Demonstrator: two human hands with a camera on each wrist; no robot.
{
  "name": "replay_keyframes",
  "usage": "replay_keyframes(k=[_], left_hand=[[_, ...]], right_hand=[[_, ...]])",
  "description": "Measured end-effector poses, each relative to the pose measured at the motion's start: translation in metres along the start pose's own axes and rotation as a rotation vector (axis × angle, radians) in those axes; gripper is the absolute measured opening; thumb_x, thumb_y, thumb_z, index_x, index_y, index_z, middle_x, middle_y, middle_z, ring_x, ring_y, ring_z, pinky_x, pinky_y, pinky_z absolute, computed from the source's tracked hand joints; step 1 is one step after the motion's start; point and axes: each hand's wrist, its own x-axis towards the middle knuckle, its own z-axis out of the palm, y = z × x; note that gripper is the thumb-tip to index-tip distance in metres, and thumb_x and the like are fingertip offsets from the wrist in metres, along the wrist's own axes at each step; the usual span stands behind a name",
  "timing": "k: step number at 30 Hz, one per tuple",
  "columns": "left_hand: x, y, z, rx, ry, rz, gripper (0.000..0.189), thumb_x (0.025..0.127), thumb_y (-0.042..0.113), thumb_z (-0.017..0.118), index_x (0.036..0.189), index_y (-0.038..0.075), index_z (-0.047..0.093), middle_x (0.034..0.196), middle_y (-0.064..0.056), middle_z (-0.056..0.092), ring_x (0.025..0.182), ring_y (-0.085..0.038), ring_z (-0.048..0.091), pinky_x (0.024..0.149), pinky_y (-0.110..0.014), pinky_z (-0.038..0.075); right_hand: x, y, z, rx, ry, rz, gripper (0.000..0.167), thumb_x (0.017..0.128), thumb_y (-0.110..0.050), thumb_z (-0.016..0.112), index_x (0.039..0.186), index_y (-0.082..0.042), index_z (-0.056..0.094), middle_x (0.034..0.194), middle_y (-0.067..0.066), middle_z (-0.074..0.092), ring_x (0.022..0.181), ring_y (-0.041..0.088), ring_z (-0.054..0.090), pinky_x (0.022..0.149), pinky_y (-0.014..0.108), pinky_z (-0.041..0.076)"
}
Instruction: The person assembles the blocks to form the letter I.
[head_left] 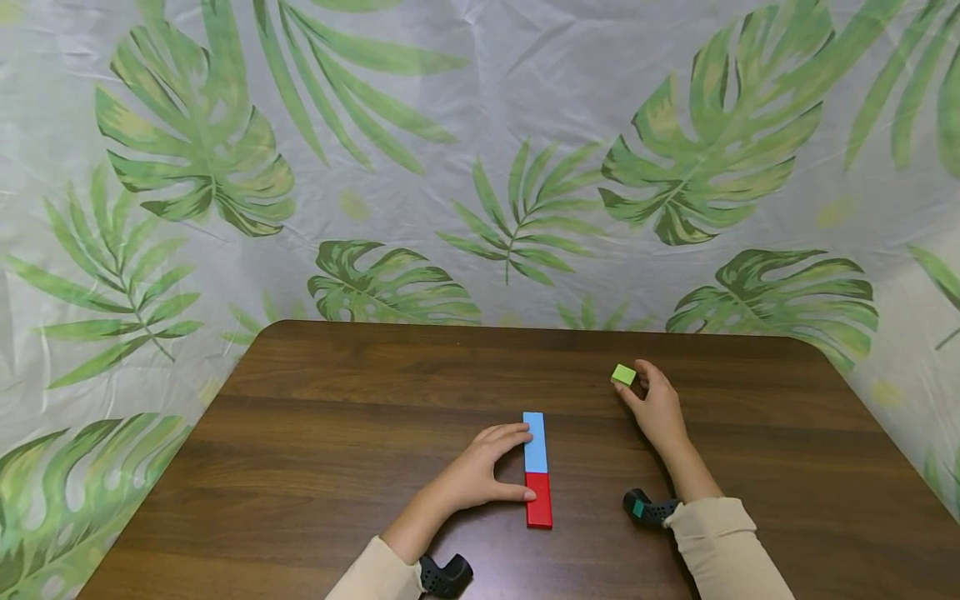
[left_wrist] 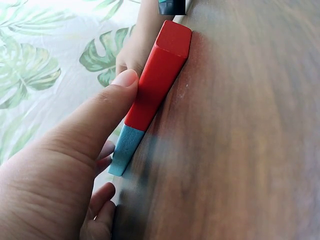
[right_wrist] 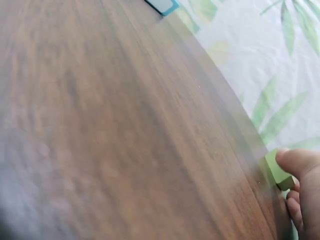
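A blue block [head_left: 534, 443] and a red block [head_left: 538, 502] lie end to end on the table, blue on the far side. My left hand [head_left: 480, 467] rests at their left side. Its thumb touches the red block [left_wrist: 160, 82], while its fingers reach the far part of the blue block [left_wrist: 125, 150]. Farther off to the right, my right hand [head_left: 662, 412] pinches a small light green block [head_left: 623, 374] between thumb and fingers. The thumb lies on the green block [right_wrist: 277, 170] in the right wrist view; the fingers behind are partly hidden.
The brown wooden table [head_left: 337, 383] has rounded far corners. Behind it hangs a grey-white cloth [head_left: 525, 83] printed with green leaves. Black wrist devices [head_left: 447, 575] sit below both hands.
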Motion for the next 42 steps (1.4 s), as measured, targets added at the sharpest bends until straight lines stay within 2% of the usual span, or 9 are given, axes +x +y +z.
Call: replay_keyframes(k=[8,23,32,42], left_hand=[[0.000,0.000,0.000,0.000,-0.001,-0.001,0.076,0.072,0.051,0.068,0.135,0.017,0.042,0.141,0.005,0.032,0.128,-0.019,0.026,0.099,-0.042,0.029],[0.000,0.000,-0.001,-0.004,0.002,0.004,0.076,0.072,0.050,0.069,0.134,0.015,0.043,0.141,0.004,0.033,0.128,-0.019,0.026,0.099,-0.041,0.029],[0.000,0.000,0.000,-0.006,0.005,0.009,0.076,0.072,0.050,0.069,0.134,0.015,0.043,0.141,0.004,0.033,0.128,-0.019,0.026,0.099,-0.041,0.029],[0.001,-0.001,0.000,0.003,0.005,0.013,0.076,0.072,0.049,0.070,0.134,0.015,0.043,0.140,0.004,0.034,0.128,-0.019,0.026,0.100,-0.041,0.028]], right_hand=[[0.001,0.000,-0.001,-0.007,-0.004,-0.008,0.044,0.085,-0.004,0.060,0.124,0.009,0.043,0.119,0.028,0.046,0.103,0.040,0.047,0.085,0.049,0.039],[0.000,-0.003,0.000,0.004,0.021,-0.041,0.043,0.085,-0.005,0.061,0.123,0.008,0.046,0.116,0.026,0.047,0.098,0.040,0.050,0.080,0.049,0.043],[0.000,-0.013,-0.001,0.023,0.037,-0.096,0.042,0.084,-0.003,0.062,0.122,0.007,0.048,0.116,0.025,0.045,0.096,0.039,0.052,0.078,0.047,0.045],[0.000,-0.021,0.001,0.037,0.028,-0.131,0.042,0.082,-0.001,0.063,0.121,0.008,0.050,0.114,0.025,0.046,0.096,0.038,0.053,0.080,0.046,0.045]])
